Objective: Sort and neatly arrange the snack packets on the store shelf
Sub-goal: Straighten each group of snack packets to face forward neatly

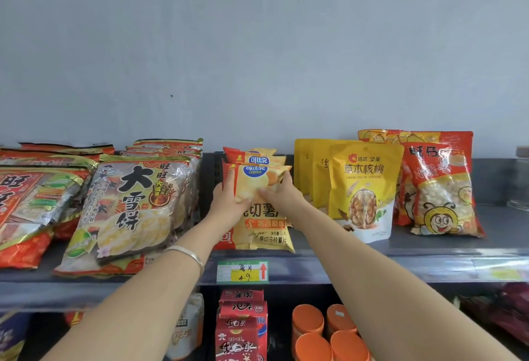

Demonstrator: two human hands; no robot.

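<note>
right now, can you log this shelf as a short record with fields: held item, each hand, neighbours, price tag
held item: yellow chip packet, in front of the chip row
left hand: grips the packet's left side
right hand: grips its right side
below the hands: front chip packet, leaning back
left neighbour: rice cracker packets
right neighbour: walnut pouches, upright
far right: red bee packet
price tag: on the shelf edge, under the chips
</note>
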